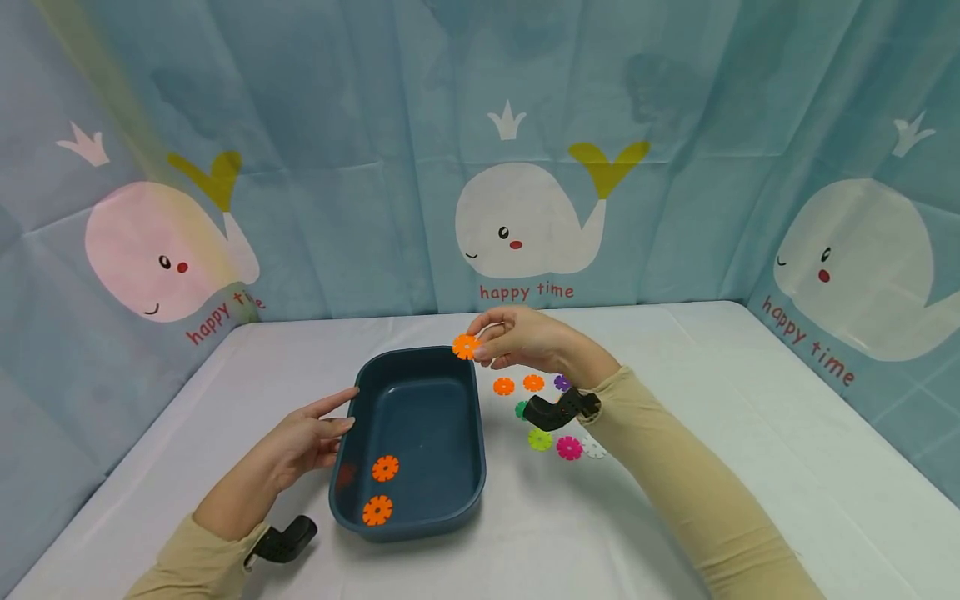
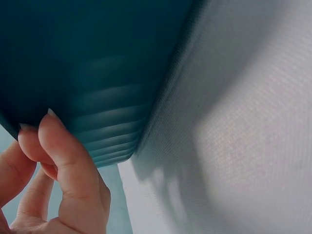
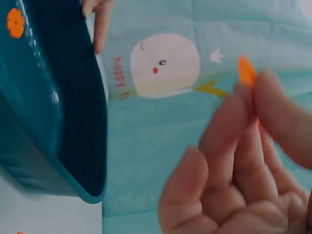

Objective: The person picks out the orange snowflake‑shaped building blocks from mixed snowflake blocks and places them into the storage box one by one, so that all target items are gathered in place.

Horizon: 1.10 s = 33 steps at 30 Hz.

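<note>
My right hand (image 1: 521, 337) pinches an orange snowflake disc (image 1: 466, 347) between thumb and fingers, above the right rim of the dark blue plastic bin near its far corner. In the right wrist view the same orange disc (image 3: 246, 71) appears edge-on at the fingertips. Two more orange discs lie inside the bin (image 1: 420, 417), one (image 1: 386, 468) behind the other (image 1: 377, 510), near its front left. At the bin's left side my left hand (image 1: 300, 442) touches the wall with extended fingers. The left wrist view shows its fingertips (image 2: 51, 129) against the outer wall.
Right of the bin lie several loose discs, including orange (image 1: 503, 387), lime (image 1: 540, 440), pink (image 1: 569, 448) and white (image 1: 595, 448) ones. My right forearm passes above some. A whale-print curtain (image 1: 390, 208) stands behind the white-covered table (image 1: 675, 350).
</note>
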{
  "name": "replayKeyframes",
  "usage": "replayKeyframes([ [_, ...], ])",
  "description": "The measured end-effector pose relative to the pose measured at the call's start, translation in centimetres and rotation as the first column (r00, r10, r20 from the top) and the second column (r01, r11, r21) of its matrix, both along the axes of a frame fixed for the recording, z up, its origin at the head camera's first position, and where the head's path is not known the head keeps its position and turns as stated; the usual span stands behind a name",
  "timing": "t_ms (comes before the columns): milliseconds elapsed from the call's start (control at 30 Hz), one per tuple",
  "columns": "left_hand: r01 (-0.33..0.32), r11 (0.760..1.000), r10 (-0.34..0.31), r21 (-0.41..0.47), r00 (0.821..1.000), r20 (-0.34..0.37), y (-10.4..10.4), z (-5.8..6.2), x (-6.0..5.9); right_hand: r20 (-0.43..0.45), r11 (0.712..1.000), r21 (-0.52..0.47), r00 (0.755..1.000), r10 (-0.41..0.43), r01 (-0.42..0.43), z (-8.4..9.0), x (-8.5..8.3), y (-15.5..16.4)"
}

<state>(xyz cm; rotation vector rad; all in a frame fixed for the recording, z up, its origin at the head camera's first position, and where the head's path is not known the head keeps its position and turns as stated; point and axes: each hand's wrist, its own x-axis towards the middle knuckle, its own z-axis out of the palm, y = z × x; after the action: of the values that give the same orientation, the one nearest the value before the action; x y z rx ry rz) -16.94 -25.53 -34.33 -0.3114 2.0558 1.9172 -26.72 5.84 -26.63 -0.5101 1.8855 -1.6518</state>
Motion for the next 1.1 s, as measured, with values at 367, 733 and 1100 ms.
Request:
replayKeyframes([
  [367,0.005,1.000,-0.005,-0.004,1.000,0.003,-0.1,0.1,0.0,-0.038,0.946,0.108,0.949,0.311,-0.306,0.1,-1.7,-2.5],
  [733,0.009,1.000,-0.009,-0.010,1.000,0.011,-0.2,0.2,-0.1,-0.083,0.771,0.252,0.781,0.619,-0.585,0.7,-3.6,-6.1],
  [1100,0.029,1.000,-0.029,0.011,0.999,0.024,-0.1,0.0,-0.1,0.022,0.638,0.329,0.681,0.732,-0.696,0.7,-4.7,-9.9],
])
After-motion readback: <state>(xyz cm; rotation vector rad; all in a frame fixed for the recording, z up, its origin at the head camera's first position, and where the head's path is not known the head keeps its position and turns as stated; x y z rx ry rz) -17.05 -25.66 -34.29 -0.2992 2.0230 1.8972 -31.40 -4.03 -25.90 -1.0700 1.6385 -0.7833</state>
